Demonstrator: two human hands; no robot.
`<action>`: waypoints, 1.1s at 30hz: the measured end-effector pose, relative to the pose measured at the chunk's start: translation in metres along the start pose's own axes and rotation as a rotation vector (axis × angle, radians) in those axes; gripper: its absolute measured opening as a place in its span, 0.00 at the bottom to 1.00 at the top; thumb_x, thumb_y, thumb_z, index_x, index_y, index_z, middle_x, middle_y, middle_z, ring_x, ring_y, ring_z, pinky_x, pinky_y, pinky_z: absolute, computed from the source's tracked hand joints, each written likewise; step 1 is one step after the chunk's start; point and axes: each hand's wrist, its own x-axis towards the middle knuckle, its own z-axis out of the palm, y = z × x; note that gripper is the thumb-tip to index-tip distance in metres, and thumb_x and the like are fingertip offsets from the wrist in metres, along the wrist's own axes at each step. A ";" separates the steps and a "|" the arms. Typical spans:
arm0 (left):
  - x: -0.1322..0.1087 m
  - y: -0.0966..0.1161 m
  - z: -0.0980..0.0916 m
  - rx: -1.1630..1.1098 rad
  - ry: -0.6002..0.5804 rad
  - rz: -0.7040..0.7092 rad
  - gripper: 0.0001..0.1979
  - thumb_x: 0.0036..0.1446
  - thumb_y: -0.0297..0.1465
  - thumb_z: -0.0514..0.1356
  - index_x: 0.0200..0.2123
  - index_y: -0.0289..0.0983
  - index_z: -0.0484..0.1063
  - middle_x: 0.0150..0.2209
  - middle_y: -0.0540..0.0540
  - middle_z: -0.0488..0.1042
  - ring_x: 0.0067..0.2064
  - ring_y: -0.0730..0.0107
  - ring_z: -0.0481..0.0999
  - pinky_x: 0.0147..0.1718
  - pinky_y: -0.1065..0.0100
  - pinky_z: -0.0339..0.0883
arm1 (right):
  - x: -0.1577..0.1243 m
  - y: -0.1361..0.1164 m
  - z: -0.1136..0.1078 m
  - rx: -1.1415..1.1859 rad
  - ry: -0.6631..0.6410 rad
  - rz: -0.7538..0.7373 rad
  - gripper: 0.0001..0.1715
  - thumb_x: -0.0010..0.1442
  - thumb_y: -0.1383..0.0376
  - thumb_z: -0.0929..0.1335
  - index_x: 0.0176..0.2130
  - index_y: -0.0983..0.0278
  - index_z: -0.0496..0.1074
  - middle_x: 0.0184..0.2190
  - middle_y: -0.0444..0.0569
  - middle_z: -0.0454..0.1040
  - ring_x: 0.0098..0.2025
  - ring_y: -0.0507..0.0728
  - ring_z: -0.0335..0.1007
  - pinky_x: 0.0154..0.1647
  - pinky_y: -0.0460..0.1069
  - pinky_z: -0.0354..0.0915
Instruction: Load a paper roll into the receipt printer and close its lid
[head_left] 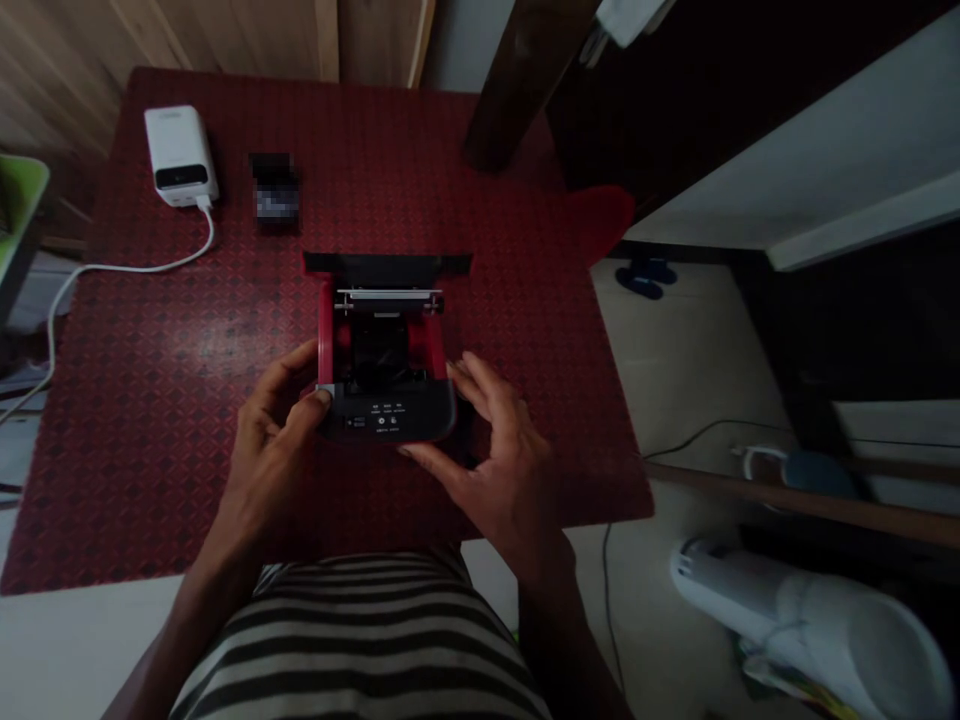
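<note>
A small red and black label printer (386,410) sits on the table before me with its lid (386,265) raised at the far side. Its bay is exposed, with a dark interior and a pale bar near the hinge; white icons mark its front panel. My left hand (274,430) holds the left side, thumb on the front left corner and fingers along the red wall. On the right side, my right hand (495,440) curls around it, fingertips against the wall and thumb at the front edge.
A white power bank (180,155) with a white cable (150,268) lies at the far left, beside a blurred dark item (275,195). The patterned red tabletop (202,340) meets a wooden post (517,90) at the back. Slippers (646,277) and a white cylinder (810,620) are at right.
</note>
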 end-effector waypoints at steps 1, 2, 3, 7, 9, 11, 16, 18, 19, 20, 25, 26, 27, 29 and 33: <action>0.000 -0.001 0.000 0.009 0.005 0.017 0.25 0.70 0.42 0.72 0.67 0.44 0.87 0.59 0.42 0.90 0.61 0.45 0.89 0.57 0.50 0.86 | 0.001 -0.001 -0.003 -0.005 -0.013 -0.003 0.58 0.72 0.52 0.85 0.86 0.54 0.61 0.71 0.62 0.86 0.71 0.75 0.87 0.72 0.74 0.83; 0.000 -0.002 0.000 0.017 0.006 0.037 0.25 0.70 0.42 0.72 0.67 0.45 0.87 0.59 0.42 0.90 0.60 0.45 0.89 0.56 0.50 0.86 | 0.002 -0.001 -0.008 -0.008 -0.029 -0.009 0.59 0.71 0.51 0.86 0.86 0.54 0.61 0.71 0.62 0.86 0.72 0.75 0.87 0.72 0.73 0.83; 0.000 -0.003 -0.001 0.026 0.006 0.062 0.25 0.71 0.43 0.71 0.68 0.45 0.87 0.59 0.42 0.90 0.60 0.45 0.89 0.56 0.50 0.86 | 0.005 -0.003 -0.014 -0.012 -0.044 -0.019 0.58 0.71 0.50 0.86 0.85 0.55 0.63 0.71 0.62 0.86 0.72 0.75 0.87 0.72 0.73 0.84; 0.001 -0.016 -0.004 0.088 -0.040 0.203 0.26 0.77 0.48 0.68 0.70 0.44 0.84 0.63 0.41 0.88 0.63 0.43 0.87 0.60 0.47 0.85 | 0.030 -0.011 -0.039 -0.053 -0.049 -0.135 0.31 0.80 0.54 0.79 0.75 0.56 0.78 0.68 0.57 0.89 0.70 0.70 0.88 0.73 0.68 0.84; 0.003 -0.029 -0.005 0.109 -0.082 0.328 0.30 0.80 0.53 0.65 0.75 0.45 0.80 0.69 0.39 0.85 0.68 0.41 0.85 0.66 0.43 0.83 | 0.052 -0.016 -0.040 -0.083 -0.063 -0.210 0.17 0.85 0.65 0.73 0.68 0.57 0.83 0.64 0.53 0.91 0.68 0.65 0.89 0.73 0.65 0.82; 0.006 -0.044 -0.006 0.126 -0.120 0.466 0.35 0.82 0.56 0.62 0.81 0.46 0.73 0.75 0.36 0.79 0.74 0.37 0.80 0.72 0.37 0.78 | 0.078 -0.022 -0.031 -0.117 -0.146 -0.258 0.20 0.84 0.74 0.69 0.62 0.57 0.86 0.61 0.51 0.93 0.64 0.63 0.90 0.71 0.62 0.82; 0.012 -0.062 -0.008 0.230 -0.185 0.598 0.39 0.85 0.56 0.56 0.88 0.47 0.61 0.81 0.33 0.70 0.79 0.35 0.72 0.78 0.31 0.67 | 0.133 -0.044 0.005 -0.361 -0.595 -0.208 0.17 0.82 0.77 0.69 0.54 0.63 0.87 0.56 0.57 0.92 0.60 0.65 0.88 0.64 0.58 0.78; 0.013 -0.061 -0.008 0.245 -0.189 0.610 0.39 0.85 0.56 0.56 0.88 0.47 0.59 0.81 0.33 0.70 0.78 0.35 0.73 0.77 0.32 0.69 | 0.146 -0.053 0.013 -0.447 -0.703 -0.160 0.18 0.83 0.77 0.68 0.58 0.66 0.86 0.57 0.60 0.91 0.60 0.66 0.89 0.61 0.57 0.78; 0.013 -0.060 -0.007 0.249 -0.188 0.612 0.39 0.85 0.56 0.56 0.88 0.46 0.59 0.81 0.33 0.70 0.78 0.35 0.74 0.76 0.32 0.69 | 0.150 -0.057 0.016 -0.473 -0.724 -0.149 0.19 0.83 0.77 0.67 0.61 0.66 0.85 0.59 0.61 0.90 0.60 0.67 0.89 0.60 0.56 0.78; 0.014 -0.060 -0.007 0.252 -0.188 0.612 0.39 0.85 0.56 0.55 0.88 0.46 0.59 0.80 0.32 0.70 0.77 0.35 0.74 0.76 0.33 0.70 | 0.152 -0.059 0.018 -0.491 -0.736 -0.145 0.21 0.83 0.77 0.66 0.64 0.67 0.84 0.61 0.62 0.89 0.61 0.67 0.89 0.59 0.56 0.78; 0.014 -0.062 -0.005 0.241 -0.168 0.584 0.40 0.84 0.57 0.56 0.87 0.45 0.61 0.78 0.31 0.71 0.76 0.35 0.74 0.75 0.32 0.71 | 0.157 -0.064 0.022 -0.568 -0.783 -0.154 0.28 0.84 0.79 0.62 0.73 0.70 0.78 0.66 0.65 0.86 0.65 0.68 0.88 0.61 0.57 0.78; 0.014 -0.062 -0.005 0.236 -0.165 0.578 0.40 0.83 0.57 0.57 0.86 0.45 0.61 0.78 0.31 0.71 0.77 0.35 0.74 0.76 0.31 0.70 | 0.157 -0.066 0.022 -0.587 -0.784 -0.155 0.28 0.83 0.79 0.62 0.73 0.70 0.78 0.66 0.65 0.86 0.65 0.68 0.88 0.61 0.57 0.78; 0.014 -0.063 -0.005 0.232 -0.167 0.574 0.40 0.83 0.57 0.57 0.86 0.45 0.61 0.78 0.31 0.71 0.77 0.35 0.74 0.76 0.31 0.69 | 0.156 -0.067 0.021 -0.602 -0.775 -0.159 0.28 0.83 0.79 0.62 0.73 0.70 0.78 0.66 0.66 0.86 0.64 0.68 0.88 0.60 0.57 0.79; 0.014 -0.063 -0.006 0.229 -0.176 0.567 0.39 0.83 0.57 0.57 0.86 0.45 0.61 0.79 0.32 0.70 0.78 0.35 0.73 0.77 0.31 0.68 | 0.153 -0.069 0.018 -0.616 -0.748 -0.165 0.26 0.83 0.78 0.63 0.71 0.70 0.79 0.65 0.66 0.86 0.62 0.69 0.88 0.58 0.58 0.78; 0.013 -0.061 -0.005 0.230 -0.179 0.553 0.40 0.83 0.57 0.57 0.86 0.45 0.61 0.79 0.31 0.70 0.78 0.34 0.72 0.78 0.31 0.67 | 0.144 -0.066 0.012 -0.596 -0.654 -0.205 0.22 0.82 0.77 0.65 0.64 0.66 0.84 0.59 0.62 0.89 0.60 0.68 0.87 0.55 0.57 0.77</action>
